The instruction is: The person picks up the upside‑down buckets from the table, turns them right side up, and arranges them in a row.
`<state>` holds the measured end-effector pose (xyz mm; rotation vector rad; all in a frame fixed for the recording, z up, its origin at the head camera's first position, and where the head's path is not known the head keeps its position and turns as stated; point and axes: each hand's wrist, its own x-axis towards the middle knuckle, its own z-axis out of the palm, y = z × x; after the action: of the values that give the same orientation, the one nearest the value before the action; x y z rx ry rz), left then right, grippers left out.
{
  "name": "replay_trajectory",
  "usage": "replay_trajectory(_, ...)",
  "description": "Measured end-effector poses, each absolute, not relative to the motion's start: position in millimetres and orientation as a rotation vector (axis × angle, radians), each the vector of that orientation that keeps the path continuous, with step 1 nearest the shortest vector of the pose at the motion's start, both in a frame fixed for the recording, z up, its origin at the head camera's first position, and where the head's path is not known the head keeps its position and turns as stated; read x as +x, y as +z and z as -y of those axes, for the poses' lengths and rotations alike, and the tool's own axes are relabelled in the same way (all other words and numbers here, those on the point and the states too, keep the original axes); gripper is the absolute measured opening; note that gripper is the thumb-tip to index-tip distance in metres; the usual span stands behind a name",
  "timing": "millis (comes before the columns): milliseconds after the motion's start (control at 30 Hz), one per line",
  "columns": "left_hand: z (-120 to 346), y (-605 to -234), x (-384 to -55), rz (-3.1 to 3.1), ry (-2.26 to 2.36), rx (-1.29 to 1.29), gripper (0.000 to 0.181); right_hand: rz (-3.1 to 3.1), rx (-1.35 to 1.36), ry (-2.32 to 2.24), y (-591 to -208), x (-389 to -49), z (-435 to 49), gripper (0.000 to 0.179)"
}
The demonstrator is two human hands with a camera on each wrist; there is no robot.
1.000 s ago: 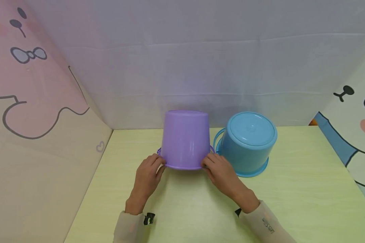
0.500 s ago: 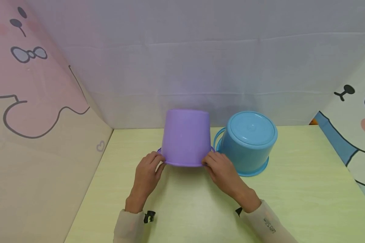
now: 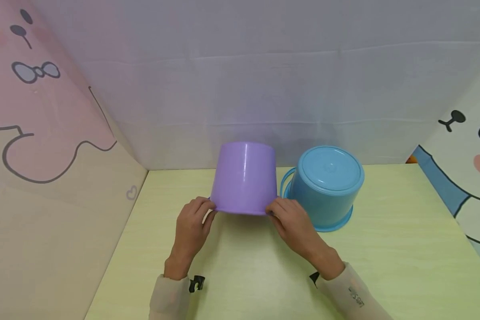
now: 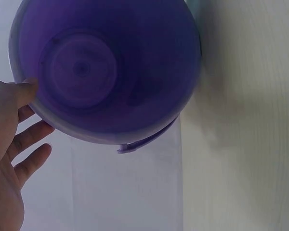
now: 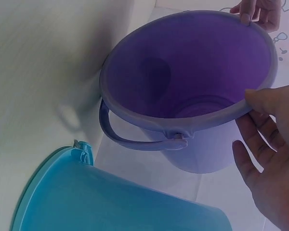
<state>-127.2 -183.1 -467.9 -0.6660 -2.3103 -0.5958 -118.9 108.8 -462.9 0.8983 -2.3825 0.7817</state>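
Note:
A purple bucket is tipped on its side in the head view, its mouth turned toward me and its base toward the back wall. My left hand pinches the rim at the left, thumb inside and fingers outside, as the left wrist view shows. On the opposite side my right hand pinches the same rim. The bucket's inside holds nothing that shows. Its purple handle hangs at the rim in the right wrist view. Close by on the right, a blue bucket stands upside down on the table.
The pale yellow-green table reaches back to a white cloth wall. Cartoon-printed panels flank it, a pink one at the left and one with a white animal face at the right.
The purple bucket's near rim has risen as the bucket tilts further back, with both hands moving slightly up and away along with it. The blue bucket stays in place.

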Motion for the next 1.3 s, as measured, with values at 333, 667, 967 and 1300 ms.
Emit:
replay_trajectory(333,181,-459,-128,2.294,-0.608,-0.656,0.021,2.358,0.882,0.809,-458,-120,-110,0.028)
replay_trajectory(667,180,-456,-133,2.238,-0.633,-0.668,0.02,2.298,0.871,0.818,-455,-122,-109,0.023)
replay_trajectory(967,180,-458,-134,2.21,-0.65,-0.662,0.02,2.326,0.838,0.855,-456,-121,-109,0.022)
replay_trajectory(1300,184,-468,-132,2.271,-0.725,-0.601,0.024,2.329,0.746,0.953,-462,-119,-110,0.027)
